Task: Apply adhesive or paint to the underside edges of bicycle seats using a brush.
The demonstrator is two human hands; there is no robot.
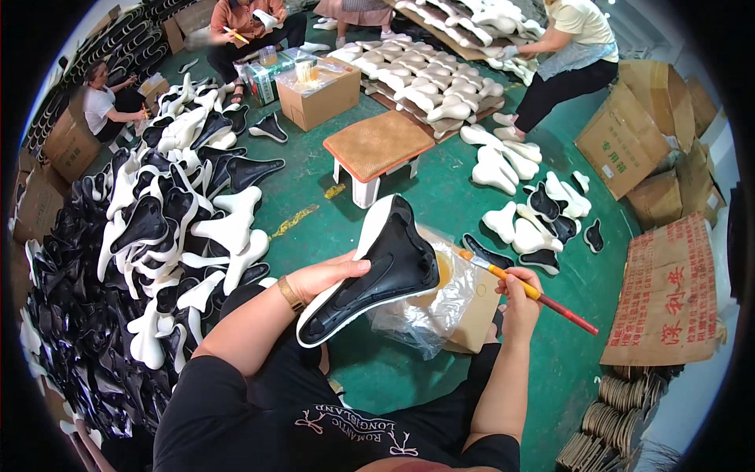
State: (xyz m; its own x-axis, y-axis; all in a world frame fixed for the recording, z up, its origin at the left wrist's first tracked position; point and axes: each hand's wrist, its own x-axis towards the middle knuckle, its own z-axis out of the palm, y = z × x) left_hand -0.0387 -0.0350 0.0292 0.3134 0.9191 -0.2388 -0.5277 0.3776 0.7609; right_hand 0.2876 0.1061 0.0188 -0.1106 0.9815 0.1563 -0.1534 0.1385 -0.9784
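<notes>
My left hand (324, 281) is closed on the edge of a bicycle saddle (387, 267), thumb on its black shell. The saddle is tilted, with the black underside facing me and a white rim around it. In my right hand (522, 305) is a paintbrush (568, 314) with a yellow and red handle, gripped between thumb and fingers. Its bristle end points left, close to the saddle's wide end but apart from it. Below sits a cardboard box (472, 318) with a clear plastic bag (417, 329) over it and yellowish stuff inside, partly hidden by the saddle.
A big heap of white and black saddle parts (149, 224) lies on my left. Ahead stands a low stool (381, 144), with another carton (321, 101) behind it. White saddle pieces (495, 167) lie at the right near cartons (625, 130). Several people work farther back.
</notes>
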